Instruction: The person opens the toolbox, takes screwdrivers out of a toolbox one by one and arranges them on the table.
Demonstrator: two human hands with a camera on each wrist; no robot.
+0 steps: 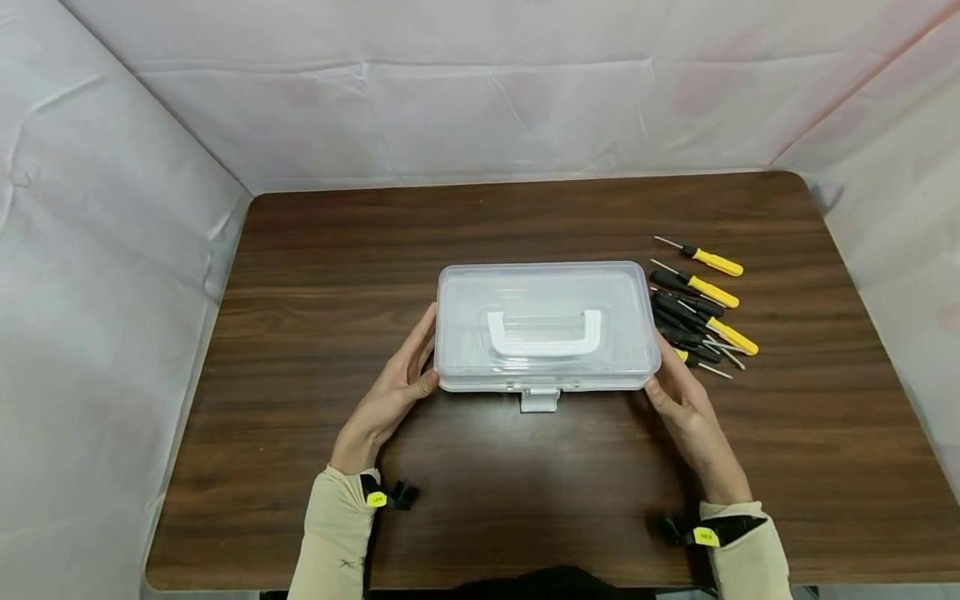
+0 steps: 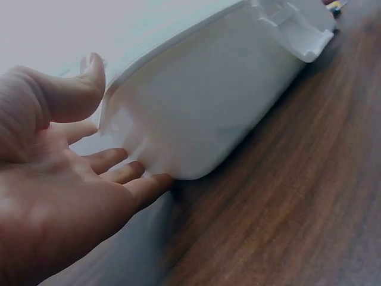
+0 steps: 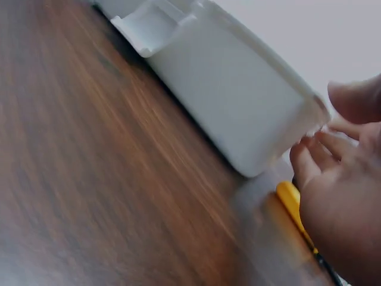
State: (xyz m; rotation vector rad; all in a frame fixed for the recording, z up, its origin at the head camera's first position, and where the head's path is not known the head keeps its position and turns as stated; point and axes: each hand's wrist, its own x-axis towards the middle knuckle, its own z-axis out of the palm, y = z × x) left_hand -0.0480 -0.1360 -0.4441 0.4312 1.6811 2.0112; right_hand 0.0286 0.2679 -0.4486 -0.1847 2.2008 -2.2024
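A translucent plastic storage box with a white carry handle lies between the two hands, its lid down. At its front edge the white latch sticks outward. My left hand touches the box's left end with fairly straight fingers, the thumb near the front corner of the lid. At the opposite end my right hand rests against the side, thumb by the front right corner. In the left wrist view, extended fingers lie along the box's end wall. The right fingertips are partly hidden behind the box in the right wrist view.
Several screwdrivers with yellow and black handles lie in a loose group right of the box, close to the right hand. They rest on a brown wooden table. White sheeting rises behind the table and at both sides.
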